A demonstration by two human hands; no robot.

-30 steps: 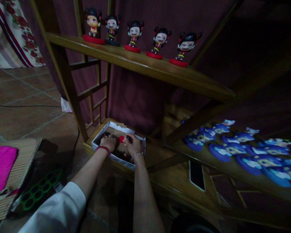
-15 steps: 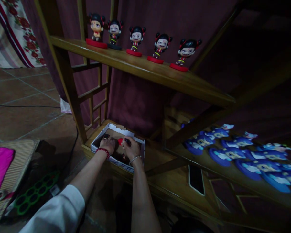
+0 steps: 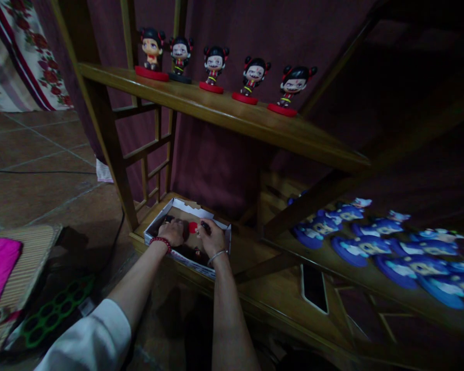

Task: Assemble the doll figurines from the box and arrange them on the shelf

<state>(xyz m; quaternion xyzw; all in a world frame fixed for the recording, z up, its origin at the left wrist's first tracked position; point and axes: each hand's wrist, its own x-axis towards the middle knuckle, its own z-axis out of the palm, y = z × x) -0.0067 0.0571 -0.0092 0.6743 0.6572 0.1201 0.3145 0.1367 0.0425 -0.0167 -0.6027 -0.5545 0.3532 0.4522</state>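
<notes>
Both of my hands are inside a shallow white cardboard box (image 3: 203,210) on the lower shelf. My right hand (image 3: 212,239), a bracelet at its wrist, is closed on a small black-haired figurine (image 3: 205,225). A red round base (image 3: 193,227) shows just left of its fingers. My left hand (image 3: 171,233), with a red bead bracelet, is at the box's left side, fingers curled down. What it grips is hidden; something dark shows beyond its knuckles. Another small figurine (image 3: 197,252) lies in the box between my wrists, mostly in shadow.
Several black-haired figurines (image 3: 214,64) stand on the upper wooden shelf (image 3: 216,105). Several blue figurines (image 3: 365,245) fill the right shelf. A phone (image 3: 314,288) lies on the lower wood. At left are a woven mat (image 3: 34,257), a pink cloth (image 3: 0,270) and a green-ringed tray (image 3: 54,309).
My left hand has shifted slightly within the box, its fingers now reaching a little farther over. The right hand stays nearly in place with the figurine. The view has tilted slightly.
</notes>
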